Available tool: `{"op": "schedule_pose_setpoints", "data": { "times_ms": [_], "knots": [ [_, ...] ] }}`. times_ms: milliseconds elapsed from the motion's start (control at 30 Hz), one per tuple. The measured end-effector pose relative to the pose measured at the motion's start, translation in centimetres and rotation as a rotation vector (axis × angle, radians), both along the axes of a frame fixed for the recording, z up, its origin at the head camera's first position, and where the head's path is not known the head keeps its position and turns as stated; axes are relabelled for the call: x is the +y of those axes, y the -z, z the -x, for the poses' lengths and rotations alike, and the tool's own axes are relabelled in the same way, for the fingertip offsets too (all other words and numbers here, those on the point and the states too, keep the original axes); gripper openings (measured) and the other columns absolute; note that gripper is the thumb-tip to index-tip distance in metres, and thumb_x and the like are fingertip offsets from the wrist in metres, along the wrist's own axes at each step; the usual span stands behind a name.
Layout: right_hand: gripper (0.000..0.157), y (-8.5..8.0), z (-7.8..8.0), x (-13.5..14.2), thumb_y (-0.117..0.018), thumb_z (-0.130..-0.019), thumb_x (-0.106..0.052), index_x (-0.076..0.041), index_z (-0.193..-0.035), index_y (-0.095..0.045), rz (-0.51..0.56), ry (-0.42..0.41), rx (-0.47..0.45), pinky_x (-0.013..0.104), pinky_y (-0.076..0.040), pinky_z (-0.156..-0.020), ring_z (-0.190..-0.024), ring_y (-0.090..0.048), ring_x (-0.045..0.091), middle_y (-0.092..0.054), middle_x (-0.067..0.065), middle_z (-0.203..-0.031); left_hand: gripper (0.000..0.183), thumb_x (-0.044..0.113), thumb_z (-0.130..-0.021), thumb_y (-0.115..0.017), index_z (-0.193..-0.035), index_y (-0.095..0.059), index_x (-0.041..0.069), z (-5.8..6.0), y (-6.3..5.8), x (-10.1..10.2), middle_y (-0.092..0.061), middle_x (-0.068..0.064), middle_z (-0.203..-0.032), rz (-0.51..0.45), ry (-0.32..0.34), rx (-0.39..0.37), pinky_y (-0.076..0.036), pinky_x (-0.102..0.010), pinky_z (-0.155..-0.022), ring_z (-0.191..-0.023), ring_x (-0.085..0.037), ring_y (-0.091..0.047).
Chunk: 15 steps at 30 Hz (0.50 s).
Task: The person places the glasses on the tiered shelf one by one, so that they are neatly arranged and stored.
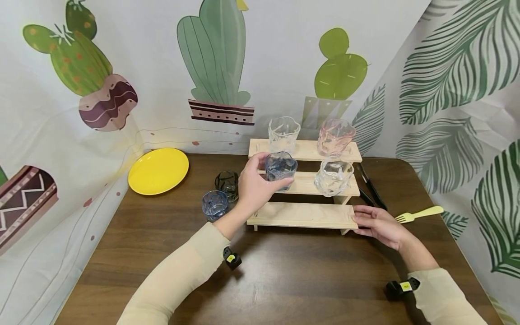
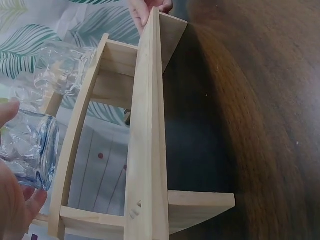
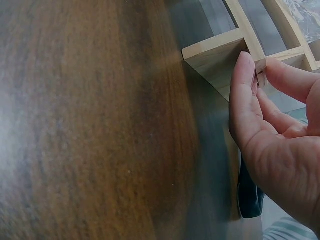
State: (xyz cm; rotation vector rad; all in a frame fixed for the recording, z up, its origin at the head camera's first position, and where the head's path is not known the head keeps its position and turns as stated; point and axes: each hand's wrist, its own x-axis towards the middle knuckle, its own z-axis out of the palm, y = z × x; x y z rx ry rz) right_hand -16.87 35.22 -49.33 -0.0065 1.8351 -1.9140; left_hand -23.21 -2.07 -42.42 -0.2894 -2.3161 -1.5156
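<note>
My left hand grips a blue-grey glass tumbler by its sides at the left end of the middle step of a three-step wooden stand. In the left wrist view the tumbler sits between thumb and fingers; whether its base touches the step cannot be told. My right hand pinches the right end of the lowest step, thumb on one face and fingers on the other in the right wrist view. A clear tumbler stands on the middle step's right. The top step holds another clear tumbler and a pink tumbler.
Left of the stand, a blue tumbler and a dark tumbler stand on the brown table. A yellow plate lies at the back left. Right of the stand are black-handled utensils and a yellow fork.
</note>
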Motion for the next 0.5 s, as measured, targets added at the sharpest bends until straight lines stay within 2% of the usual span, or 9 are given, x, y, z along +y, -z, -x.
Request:
{"op": "schedule_pose_setpoints", "data": {
  "times_ms": [233,500],
  "knots": [
    [0.061,-0.08,0.01,-0.02,-0.056,-0.105,-0.001,0.021,-0.15,-0.019,0.002,0.0,0.0,0.033,-0.06,-0.086,-0.104,-0.068,0.015,-0.066,0.002,-0.117,0.086,0.049,-0.064,-0.099,-0.135,-0.06,0.018,0.19,0.48,0.46,-0.066,0.006,-0.117,0.049,-0.017,-0.016,-0.053,-0.029,-0.084,-0.097,-0.01,-0.064],
    [0.061,0.19,0.04,0.09,-0.055,-0.106,-0.001,0.021,-0.15,-0.019,0.007,-0.001,0.002,0.033,-0.06,-0.085,-0.104,-0.068,0.016,-0.066,0.001,-0.118,0.088,0.052,-0.065,-0.097,-0.138,-0.059,0.02,-0.28,0.64,0.81,-0.064,0.006,-0.121,0.091,-0.045,-0.035,-0.052,-0.033,-0.085,-0.104,-0.011,-0.062]
  ]
}}
